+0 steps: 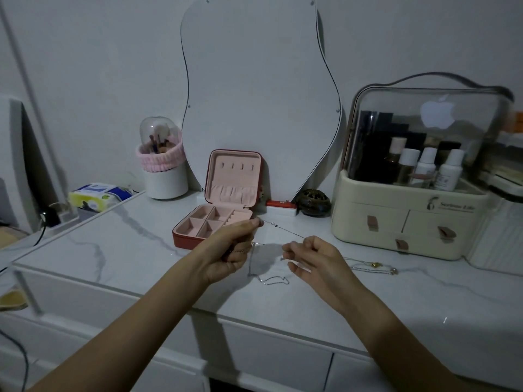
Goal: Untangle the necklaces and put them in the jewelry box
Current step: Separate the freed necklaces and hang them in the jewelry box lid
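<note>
Above the marble-patterned surface (pixel 283 309), both hands are holding a thin silver necklace (pixel 284 231) taut between them. Left hand (pixel 232 250) fingers are pinching one end just beside the open jewelry box (pixel 215 222); right hand (pixel 314 260) fingers are pinching the other. More chain (pixel 268 278) is trailing onto the surface, and other necklaces (pixel 373 266) are lying to the right.

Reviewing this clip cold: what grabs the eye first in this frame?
Two bare hands at centre stretch a thin silver chain taut between them, the left hand pinching one end and the right hand the other, over a white marble-look table. Just behind the left hand an open jewelry box with pink lining stands, its compartments looking empty. More necklaces lie on the table right of the right hand.
</note>
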